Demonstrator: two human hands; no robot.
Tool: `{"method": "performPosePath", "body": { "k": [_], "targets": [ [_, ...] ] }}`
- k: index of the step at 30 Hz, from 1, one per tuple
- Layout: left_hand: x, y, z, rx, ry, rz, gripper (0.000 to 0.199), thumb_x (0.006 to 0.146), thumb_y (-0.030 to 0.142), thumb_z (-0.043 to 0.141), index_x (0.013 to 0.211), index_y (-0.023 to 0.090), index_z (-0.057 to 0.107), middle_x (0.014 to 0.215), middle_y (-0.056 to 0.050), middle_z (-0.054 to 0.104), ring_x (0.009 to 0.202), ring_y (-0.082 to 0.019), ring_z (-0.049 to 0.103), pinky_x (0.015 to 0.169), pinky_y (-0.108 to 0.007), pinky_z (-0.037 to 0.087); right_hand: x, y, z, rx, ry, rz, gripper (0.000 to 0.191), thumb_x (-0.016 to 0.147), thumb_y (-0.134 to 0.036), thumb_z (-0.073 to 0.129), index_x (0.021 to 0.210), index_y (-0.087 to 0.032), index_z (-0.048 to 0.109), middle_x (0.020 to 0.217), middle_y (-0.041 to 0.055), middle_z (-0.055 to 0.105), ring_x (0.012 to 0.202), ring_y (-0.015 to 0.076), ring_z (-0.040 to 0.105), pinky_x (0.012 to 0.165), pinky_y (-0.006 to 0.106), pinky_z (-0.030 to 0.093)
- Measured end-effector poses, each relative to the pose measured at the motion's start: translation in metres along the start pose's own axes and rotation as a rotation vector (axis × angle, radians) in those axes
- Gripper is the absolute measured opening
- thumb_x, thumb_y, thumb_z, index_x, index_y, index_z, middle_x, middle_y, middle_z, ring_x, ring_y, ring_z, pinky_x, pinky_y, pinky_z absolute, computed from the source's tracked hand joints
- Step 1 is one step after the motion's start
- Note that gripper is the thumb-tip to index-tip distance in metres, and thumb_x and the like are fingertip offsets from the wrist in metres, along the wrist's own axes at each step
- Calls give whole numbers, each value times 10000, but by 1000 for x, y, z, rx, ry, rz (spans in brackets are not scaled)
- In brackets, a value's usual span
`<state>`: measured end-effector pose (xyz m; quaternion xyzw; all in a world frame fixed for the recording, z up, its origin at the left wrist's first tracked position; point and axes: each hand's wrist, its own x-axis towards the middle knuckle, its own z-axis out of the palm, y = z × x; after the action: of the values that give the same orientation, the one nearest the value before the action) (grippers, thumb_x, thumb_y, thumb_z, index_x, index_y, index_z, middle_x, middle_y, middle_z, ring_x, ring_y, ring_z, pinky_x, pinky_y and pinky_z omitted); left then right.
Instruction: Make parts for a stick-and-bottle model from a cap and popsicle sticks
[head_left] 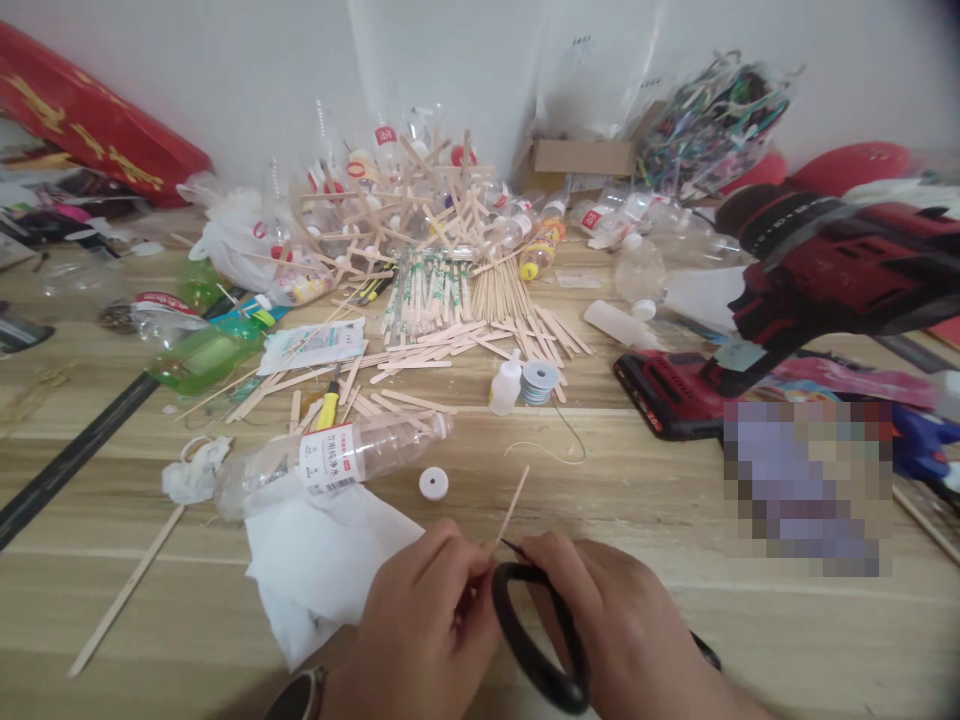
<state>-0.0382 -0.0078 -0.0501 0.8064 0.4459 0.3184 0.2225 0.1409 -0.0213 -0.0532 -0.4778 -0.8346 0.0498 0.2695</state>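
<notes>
At the front centre my left hand (431,610) pinches a thin wooden stick (514,505), whose free end points up and away. My right hand (619,620) is closed on black-handled scissors (536,635); their dark tip meets the stick beside my left fingertips. A large black handle loop hangs between the two hands. Just beyond them lies a white round cap (433,484) with a small hole. White paper (322,570) lies left of my left hand, partly under a clear plastic bottle (337,460) on its side.
A red and black power drill (810,290) stands at the right. A small white glue bottle (505,385) and a wire spool (539,381) are mid-table. Piled sticks (427,350) and bottles fill the back. One flat stick (127,590) lies at the front left.
</notes>
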Motion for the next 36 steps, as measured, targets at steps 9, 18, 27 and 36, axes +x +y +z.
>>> {"method": "performPosePath", "body": {
  "k": [9, 18, 27, 36],
  "targets": [
    [-7, 0, 4, 343, 156, 247, 160, 974, 130, 411, 945, 191, 556, 645, 4, 593, 539, -158, 594, 481, -259, 427, 4, -12, 0, 900, -289, 625, 191, 963, -323, 408, 793, -235, 415, 523, -86, 473, 459, 95, 525, 465, 192, 413],
    [3, -2, 0, 207, 135, 127, 198, 938, 147, 458, 841, 175, 629, 610, 8, 580, 519, -150, 589, 486, -246, 449, -1, -12, -6, 694, -167, 398, 143, 993, -273, 365, 900, -237, 468, 578, -45, 563, 490, 143, 605, 445, 230, 453],
    [20, -2, -7, -447, -80, -480, 187, 824, 323, 568, 819, 190, 699, 551, 51, 494, 495, -113, 479, 447, -195, 358, 8, -1, -19, -125, 182, -155, 236, 917, -10, 337, 996, -154, 507, 632, 21, 658, 504, 160, 622, 460, 257, 468],
    [14, 3, -5, -519, -91, -580, 199, 809, 337, 587, 667, 198, 594, 572, 34, 565, 530, -120, 509, 489, -202, 398, 9, 2, -5, -247, 139, -200, 289, 990, -79, 254, 941, -143, 532, 620, 18, 650, 493, 178, 625, 449, 288, 459]
  ]
}}
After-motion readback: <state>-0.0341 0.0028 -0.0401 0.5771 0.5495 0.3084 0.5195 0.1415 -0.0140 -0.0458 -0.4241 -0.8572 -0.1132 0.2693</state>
